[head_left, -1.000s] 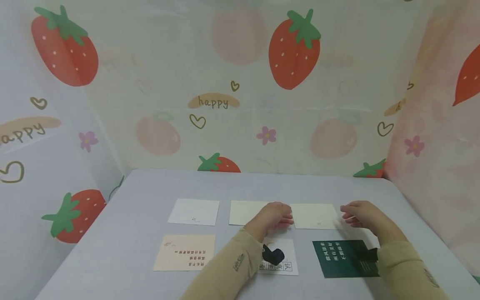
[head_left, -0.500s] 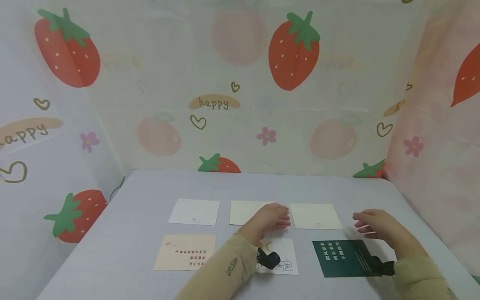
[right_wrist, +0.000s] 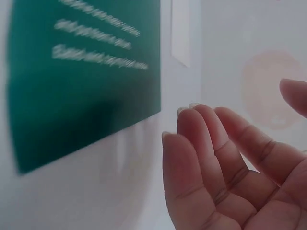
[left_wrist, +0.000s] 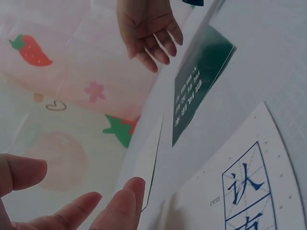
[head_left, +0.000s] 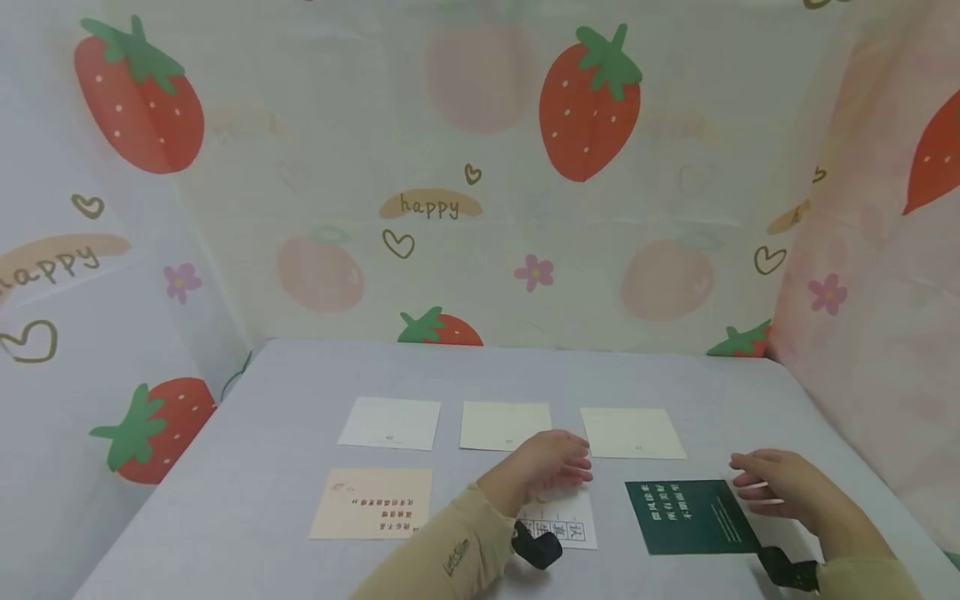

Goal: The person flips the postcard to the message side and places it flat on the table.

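My left hand (head_left: 546, 468) hovers over the far part of a white card (head_left: 576, 521) printed with boxed characters, its fingers loosely bent and holding nothing. In the left wrist view that card's blue grid lettering (left_wrist: 247, 184) shows below the fingers. My right hand (head_left: 783, 490) is beside the right edge of a dark green card (head_left: 690, 517) with white writing. Its fingers are relaxed and apart from the card, as the right wrist view shows with the green card (right_wrist: 86, 96) to their left. My left forearm and hand cover part of the white card.
A cream card (head_left: 375, 502) with red writing lies at the near left. Behind stand in a row a white card (head_left: 390, 423), a pale yellow card (head_left: 502, 425) and another pale card (head_left: 633, 433). A strawberry-print curtain (head_left: 480, 275) encloses the table's back and sides.
My right hand has drawn back from beside the far right pale card, toward me and to the right. My left hand has come slightly nearer, uncovering more of the middle pale card.
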Demonstrator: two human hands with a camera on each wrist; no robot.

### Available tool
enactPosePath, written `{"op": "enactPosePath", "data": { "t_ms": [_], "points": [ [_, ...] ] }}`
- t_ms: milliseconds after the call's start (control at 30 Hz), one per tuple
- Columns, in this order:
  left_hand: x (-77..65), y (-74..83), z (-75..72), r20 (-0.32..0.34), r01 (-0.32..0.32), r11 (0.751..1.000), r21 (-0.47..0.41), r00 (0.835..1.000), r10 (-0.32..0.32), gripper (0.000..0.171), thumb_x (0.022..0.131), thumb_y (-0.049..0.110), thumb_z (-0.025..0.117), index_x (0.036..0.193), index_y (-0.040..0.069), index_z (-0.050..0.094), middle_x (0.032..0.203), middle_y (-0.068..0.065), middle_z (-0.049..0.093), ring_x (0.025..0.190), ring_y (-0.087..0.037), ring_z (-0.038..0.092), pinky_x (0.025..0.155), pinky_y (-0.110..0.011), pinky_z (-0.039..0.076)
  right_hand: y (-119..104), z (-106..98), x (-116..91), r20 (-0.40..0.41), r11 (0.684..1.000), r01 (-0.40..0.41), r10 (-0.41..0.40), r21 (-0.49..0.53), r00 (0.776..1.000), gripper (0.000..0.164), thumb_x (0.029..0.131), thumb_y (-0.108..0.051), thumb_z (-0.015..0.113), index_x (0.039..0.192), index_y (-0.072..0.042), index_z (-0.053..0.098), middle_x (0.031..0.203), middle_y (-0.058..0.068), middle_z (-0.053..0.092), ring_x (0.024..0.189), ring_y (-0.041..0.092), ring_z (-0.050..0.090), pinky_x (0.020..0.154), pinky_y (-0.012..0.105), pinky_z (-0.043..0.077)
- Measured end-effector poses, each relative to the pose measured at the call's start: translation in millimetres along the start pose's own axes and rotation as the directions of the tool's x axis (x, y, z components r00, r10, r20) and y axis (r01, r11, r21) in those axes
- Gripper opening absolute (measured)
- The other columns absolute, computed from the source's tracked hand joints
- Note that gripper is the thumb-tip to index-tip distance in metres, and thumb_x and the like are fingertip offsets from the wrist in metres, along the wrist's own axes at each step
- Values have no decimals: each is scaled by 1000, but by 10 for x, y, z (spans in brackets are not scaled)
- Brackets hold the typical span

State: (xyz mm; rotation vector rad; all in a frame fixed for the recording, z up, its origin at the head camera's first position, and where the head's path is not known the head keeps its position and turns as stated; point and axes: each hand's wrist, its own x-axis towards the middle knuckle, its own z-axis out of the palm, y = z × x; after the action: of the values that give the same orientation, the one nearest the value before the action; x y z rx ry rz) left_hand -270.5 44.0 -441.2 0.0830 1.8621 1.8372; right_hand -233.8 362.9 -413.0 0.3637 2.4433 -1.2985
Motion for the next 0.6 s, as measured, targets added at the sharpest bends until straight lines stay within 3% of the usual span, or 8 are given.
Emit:
{"op": "enactPosePath", "data": {
  "t_ms": [400, 600],
  "points": [
    [-150, -94, 136, 82, 24, 999, -45, 996, -21, 27, 87, 12, 56, 111, -1, 57, 92, -15, 64, 78, -22, 66, 70, -30, 55, 199, 27, -15, -1, 996, -63, 63, 58, 998, 56, 91, -38, 52, 113, 13, 49, 86, 7, 64, 77, 16, 61, 72, 37, 53],
    [-200, -150, 198, 201, 41, 999, -28, 979, -34, 27, 88, 11, 55, 111, -3, 57, 94, -15, 63, 81, -21, 65, 74, -31, 54, 231, 48, -29, -15, 998, -61, 61, 27, 998, 52, 90, -34, 54, 112, 13, 49, 88, 10, 65, 77, 16, 60, 71, 37, 53]
  ]
}}
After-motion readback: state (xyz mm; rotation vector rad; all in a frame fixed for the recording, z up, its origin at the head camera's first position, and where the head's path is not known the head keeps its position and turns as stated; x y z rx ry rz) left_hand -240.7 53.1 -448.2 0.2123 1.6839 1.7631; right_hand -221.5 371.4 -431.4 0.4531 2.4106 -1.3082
